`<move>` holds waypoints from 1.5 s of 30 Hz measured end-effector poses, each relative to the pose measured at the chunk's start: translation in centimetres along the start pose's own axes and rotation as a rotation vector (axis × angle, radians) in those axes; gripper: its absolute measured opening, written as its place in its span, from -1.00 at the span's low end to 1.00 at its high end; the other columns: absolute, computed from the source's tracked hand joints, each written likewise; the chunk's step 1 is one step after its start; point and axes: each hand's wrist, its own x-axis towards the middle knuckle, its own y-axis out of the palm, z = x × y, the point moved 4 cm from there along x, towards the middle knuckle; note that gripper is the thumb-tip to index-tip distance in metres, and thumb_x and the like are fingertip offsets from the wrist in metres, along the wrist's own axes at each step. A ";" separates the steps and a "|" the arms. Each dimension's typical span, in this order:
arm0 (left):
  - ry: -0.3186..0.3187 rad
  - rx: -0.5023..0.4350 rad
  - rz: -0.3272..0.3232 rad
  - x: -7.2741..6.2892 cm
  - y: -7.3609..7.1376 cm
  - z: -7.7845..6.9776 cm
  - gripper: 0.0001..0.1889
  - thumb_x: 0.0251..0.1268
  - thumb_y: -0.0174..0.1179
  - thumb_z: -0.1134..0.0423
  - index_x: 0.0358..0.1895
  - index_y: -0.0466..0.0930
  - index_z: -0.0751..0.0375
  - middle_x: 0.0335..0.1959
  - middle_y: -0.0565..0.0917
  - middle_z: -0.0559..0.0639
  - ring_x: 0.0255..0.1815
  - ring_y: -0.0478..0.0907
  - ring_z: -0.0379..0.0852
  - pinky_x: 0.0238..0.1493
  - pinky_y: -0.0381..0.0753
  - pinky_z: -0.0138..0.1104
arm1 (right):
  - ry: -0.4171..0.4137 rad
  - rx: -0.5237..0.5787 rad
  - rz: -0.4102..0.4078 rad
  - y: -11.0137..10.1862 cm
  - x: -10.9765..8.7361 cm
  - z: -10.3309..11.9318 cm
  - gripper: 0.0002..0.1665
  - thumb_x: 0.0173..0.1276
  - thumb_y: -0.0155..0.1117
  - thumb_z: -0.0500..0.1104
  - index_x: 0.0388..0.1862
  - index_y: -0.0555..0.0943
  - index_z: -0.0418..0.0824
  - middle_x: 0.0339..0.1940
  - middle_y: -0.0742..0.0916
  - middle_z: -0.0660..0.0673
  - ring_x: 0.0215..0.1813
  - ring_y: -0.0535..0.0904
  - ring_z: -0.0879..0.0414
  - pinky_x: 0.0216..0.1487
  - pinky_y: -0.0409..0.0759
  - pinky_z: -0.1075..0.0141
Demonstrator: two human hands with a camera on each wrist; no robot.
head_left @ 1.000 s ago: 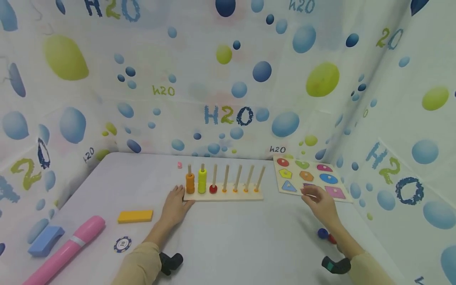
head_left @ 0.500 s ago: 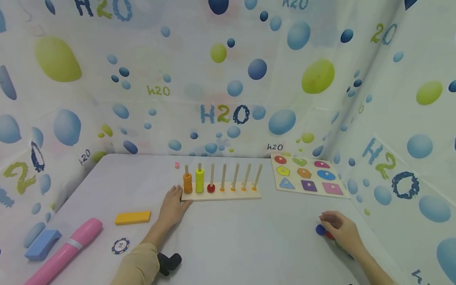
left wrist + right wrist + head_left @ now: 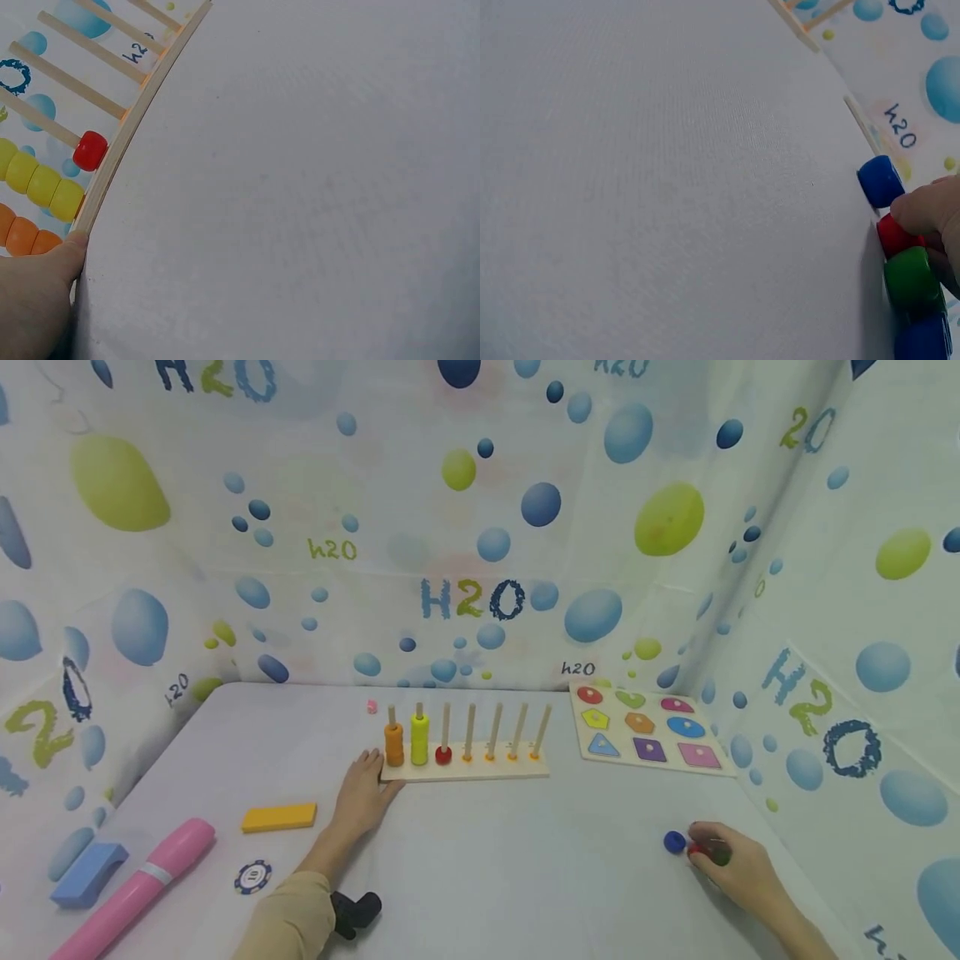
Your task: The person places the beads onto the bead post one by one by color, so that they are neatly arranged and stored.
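Note:
My left hand (image 3: 362, 797) grips the left end of a wooden peg stacker (image 3: 480, 774), thumb along its front edge. Orange beads (image 3: 394, 747) and yellow beads (image 3: 419, 741) are stacked on its two leftmost pegs. One red bead (image 3: 443, 756) sits at the foot of the third; the other pegs are bare. On the right of the table, my right hand (image 3: 738, 864) pinches a loose red bead (image 3: 898, 236). Close by are a blue bead (image 3: 674, 842) and a green bead (image 3: 911, 279). Beyond the green one lies another blue bead (image 3: 924, 337), partly cut off.
A shape puzzle board (image 3: 654, 767) lies at the back right. On the left are a yellow block (image 3: 279, 817), a poker chip (image 3: 253, 877), a pink tube (image 3: 142, 885) and a blue block (image 3: 88, 875). A small pink piece (image 3: 372, 707) lies behind the stacker.
My right hand has come back from beside the puzzle board to the loose beads, and its fingers have closed on the red one. My left hand stays at the stacker's end.

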 end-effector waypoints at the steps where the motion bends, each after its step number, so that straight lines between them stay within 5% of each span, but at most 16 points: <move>1: -0.003 -0.001 0.000 0.0 -0.1 0.0 -0.28 0.34 0.13 0.04 0.32 0.18 0.57 0.37 0.19 0.42 0.42 -0.01 0.33 0.41 -0.05 0.10 | -0.009 -0.019 0.007 0.0 0.1 0.0 -0.56 -0.14 0.56 -0.35 -0.21 0.65 -0.15 -0.32 0.74 0.05 -0.24 0.67 0.08 -0.17 0.52 0.62; 7: 0.001 -0.010 -0.010 0.0 -0.4 -0.1 -0.28 0.34 0.14 0.05 0.32 0.18 0.58 0.36 0.19 0.43 0.42 -0.01 0.33 0.40 -0.04 0.11 | -0.052 -0.036 0.020 -0.1 1.3 0.2 -0.52 -0.14 0.55 -0.37 -0.17 0.63 -0.17 -0.35 0.75 0.06 -0.29 0.67 0.14 -0.27 0.65 0.37; 15: 0.021 -0.008 -0.024 -0.2 -0.3 -0.1 -0.31 0.34 0.14 0.09 0.30 0.20 0.60 0.34 0.22 0.45 0.41 0.02 0.34 0.39 -0.02 0.11 | -0.143 0.127 -0.045 -0.2 5.0 2.5 -0.51 -0.05 0.48 -0.43 -0.08 0.59 -0.22 -0.31 0.74 0.00 -0.25 0.67 0.15 -0.22 0.59 0.58; 26: 0.015 -0.010 -0.032 -0.6 0.0 0.1 -0.31 0.32 0.17 0.08 0.28 0.22 0.60 0.33 0.24 0.44 0.41 0.04 0.33 0.39 -0.01 0.11 | -0.199 0.431 -0.045 2.8 11.4 11.2 -0.55 0.05 0.39 -0.50 -0.03 0.56 -0.34 -0.17 0.71 -0.18 -0.09 0.64 -0.05 -0.10 0.64 0.11; 33: 0.009 -0.021 -0.033 -0.3 0.0 0.0 -0.30 0.32 0.17 0.07 0.30 0.22 0.57 0.35 0.24 0.41 0.41 0.04 0.33 0.39 0.01 0.11 | -0.284 0.472 -0.023 4.5 16.1 16.1 -0.55 0.11 0.40 -0.41 0.02 0.55 -0.25 -0.10 0.71 -0.05 -0.01 0.62 0.13 -0.01 0.61 0.31; 39: 0.014 -0.019 -0.044 -0.1 -0.1 0.1 -0.30 0.32 0.17 0.07 0.30 0.21 0.57 0.35 0.23 0.41 0.41 0.04 0.33 0.39 0.02 0.11 | -0.380 0.495 -0.029 5.4 19.5 19.3 -0.54 0.12 0.38 -0.43 0.03 0.54 -0.28 -0.11 0.70 -0.11 -0.02 0.62 0.08 -0.01 0.62 0.29; 45: 0.002 -0.018 -0.031 -0.1 0.2 0.3 -0.29 0.31 0.18 0.05 0.31 0.21 0.55 0.36 0.23 0.39 0.42 0.03 0.30 0.40 0.00 0.09 | -0.392 0.561 0.014 6.9 21.6 22.4 -0.57 0.16 0.35 -0.41 0.04 0.53 -0.31 -0.10 0.70 -0.15 -0.01 0.62 0.06 0.00 0.61 0.31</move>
